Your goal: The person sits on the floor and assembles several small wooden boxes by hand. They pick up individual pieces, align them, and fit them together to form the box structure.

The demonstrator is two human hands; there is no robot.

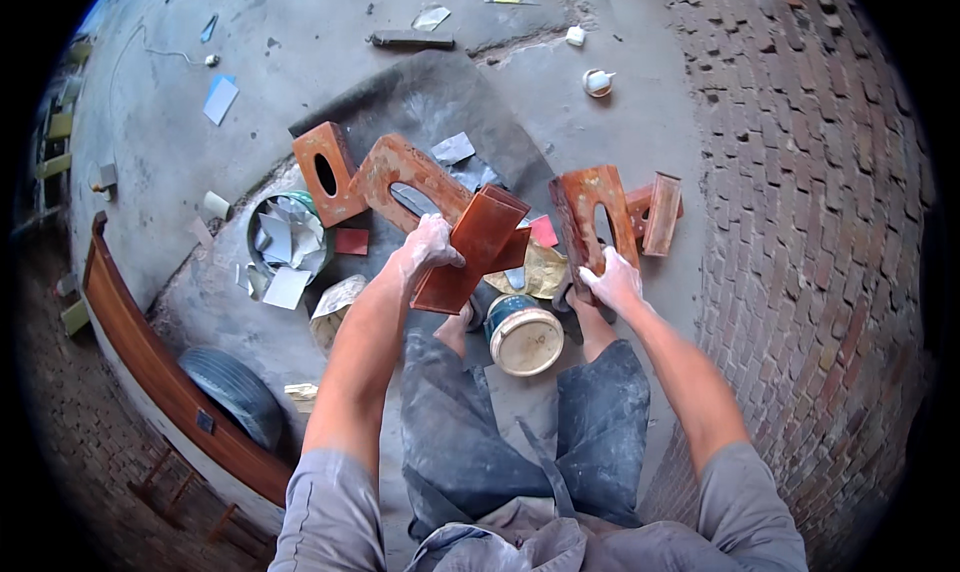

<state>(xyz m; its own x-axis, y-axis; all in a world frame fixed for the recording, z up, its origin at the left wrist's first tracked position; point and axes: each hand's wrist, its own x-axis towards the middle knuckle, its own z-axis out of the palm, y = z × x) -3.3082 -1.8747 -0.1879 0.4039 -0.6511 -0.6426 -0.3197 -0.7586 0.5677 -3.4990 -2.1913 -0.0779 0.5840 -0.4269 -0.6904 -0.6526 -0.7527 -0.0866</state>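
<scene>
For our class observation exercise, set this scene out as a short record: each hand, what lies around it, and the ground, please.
Left hand: holds a glossy reddish-brown piece
Right hand: on the near end of a slotted box; the fingers' grip is partly hidden
Between the legs: tub with a pale round face
Left side: bucket of loose sheets; black tyre
Ground: grey floor, brickwork at right
</scene>
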